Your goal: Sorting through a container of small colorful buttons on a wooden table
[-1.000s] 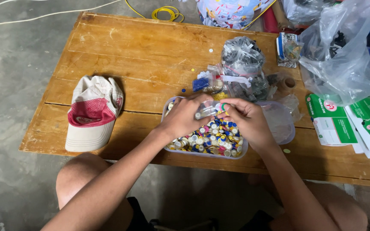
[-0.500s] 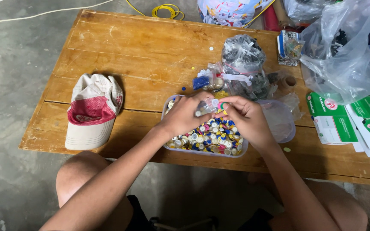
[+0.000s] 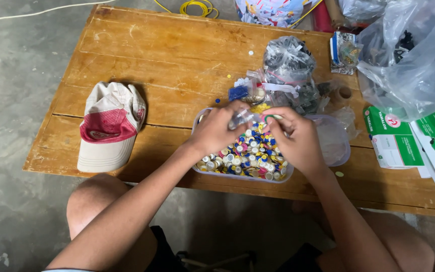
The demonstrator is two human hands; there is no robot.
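Observation:
A clear plastic tub (image 3: 203, 172) full of several small coloured caps and vials (image 3: 250, 153) sits near the wooden table's front edge. Both of my hands are over it. My left hand (image 3: 216, 128) pinches a small clear vial (image 3: 241, 119) at its left end. My right hand (image 3: 293, 137) is closed on the same small piece from the right, fingers curled toward the left hand. What lies under my palms is hidden.
A white and red cap (image 3: 107, 126) lies at the left of the table (image 3: 167, 55). Clear bags of small parts (image 3: 288, 63) stand behind the tub, a large plastic bag (image 3: 409, 65) at far right, and green-white boxes (image 3: 396, 136) beside it. An empty clear lid (image 3: 333, 141) lies right of the tub.
My hands have stayed over the tub, with only small finger movements on the vial. Nothing else has moved.

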